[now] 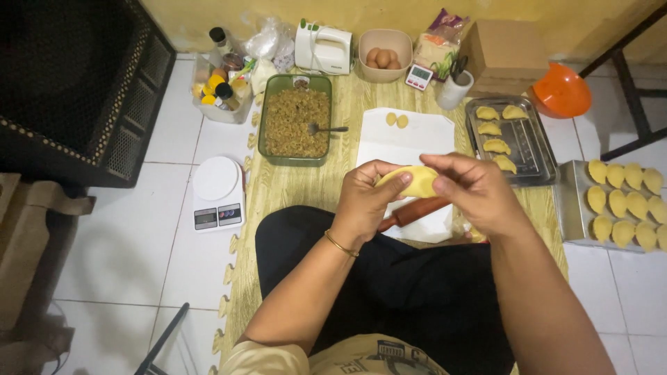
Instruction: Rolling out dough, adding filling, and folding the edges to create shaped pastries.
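Yellow dough, folded into a half-moon pastry (411,182), sits pinched between both hands above the person's lap: the left hand (366,200) cups and grips its near end, while the right hand (467,189) closes thumb and fingers over the far edge, as if crimping the seam. Under them lie a white sheet (406,139) with two small dough balls (397,120) and a wooden rolling pin (411,212), partly hidden by the hands. A green dish of browned filling (294,121) with a fork (326,129) stands just beside the sheet to the left; a metal tray (528,142) with five shaped pastries and a second tray (573,201) holding many more lie to the right. A bowl of eggs (384,55), a hand mixer (323,47) and a kitchen scale (217,193) stand farther off. The likely risk is the seam: pressing too hard could tear the thin dough and let filling out, while pressing too lightly could leave the edge open. Held in the air, the soft piece could also sag or slip onto the rolling pin below.
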